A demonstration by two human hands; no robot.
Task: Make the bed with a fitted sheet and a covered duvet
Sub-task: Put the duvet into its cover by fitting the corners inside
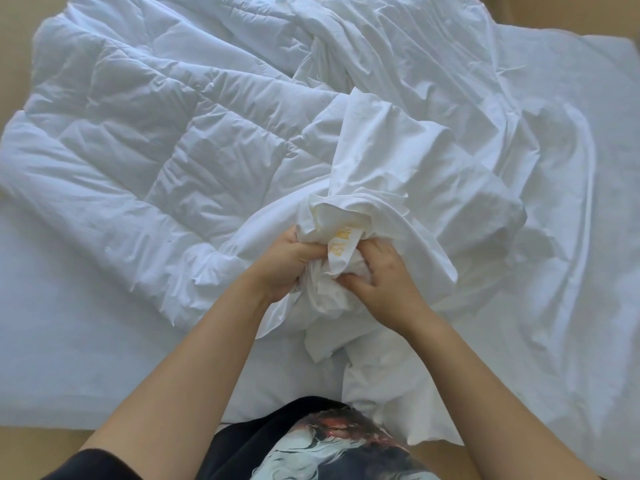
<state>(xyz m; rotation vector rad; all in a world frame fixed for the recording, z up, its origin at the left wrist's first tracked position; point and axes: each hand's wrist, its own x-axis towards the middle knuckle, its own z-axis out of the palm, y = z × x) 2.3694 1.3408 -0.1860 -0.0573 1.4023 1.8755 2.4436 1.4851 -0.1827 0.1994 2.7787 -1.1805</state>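
The quilted duvet [145, 140] lies rumpled across the left of the white sheet [69, 341]. At the near middle the left hand [284, 265] clutches a bunched corner of the duvet cover [433, 140]; the right hand [381, 282] grips the same bunch, the cover trailing rightward

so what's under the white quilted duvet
The smooth white sheet runs out from beneath the white quilted duvet at its near edge; anything else below it is covered.
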